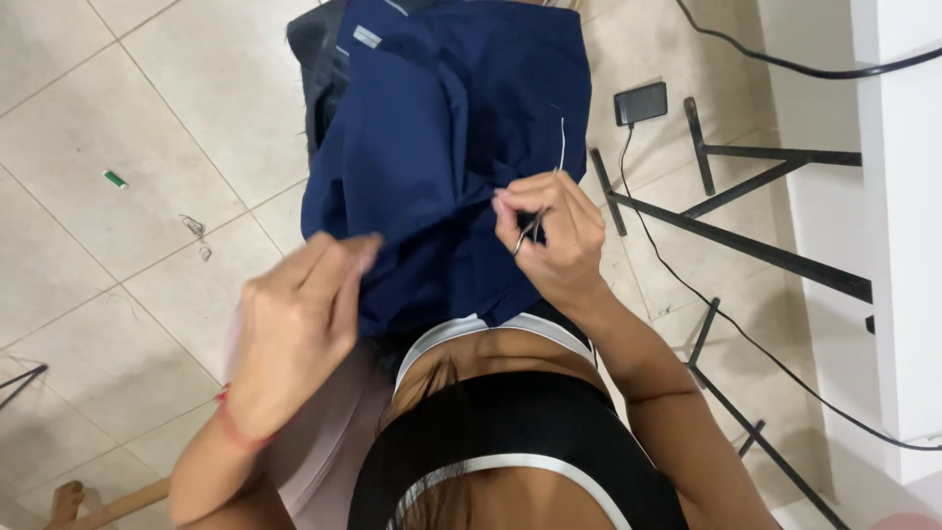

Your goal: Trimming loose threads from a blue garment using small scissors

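A dark navy garment is lying draped over the person's lap and spilling forward toward the tiled floor, its folds bunching near the middle. The right hand is resting on the cloth's right side, fingers curled in and pinching a small metal tool — thin and pointed, though too small to tell exactly what kind. A pale thread is running up from that hand along the fabric. The left hand is hovering at the garment's lower left edge, blurred, with its fingers bent and drawn together at the cloth's hem; whether it is actually gripping the fabric cannot be told.

Around the work, the floor is carrying a few stray things: a small green and white object lying well apart to the left, and a tangle of thread scraps between it and the garment. To the right, a black metal frame is standing with its bars crossing low over the tiles, and a small black adapter is lying near the frame's top end, a black cable trailing from it down past the bars. Another cable is looping across the upper right corner by a white wall. Nothing is crossing between the hands and the cloth — the left forearm alone is covering part of the lap. No container is showing.
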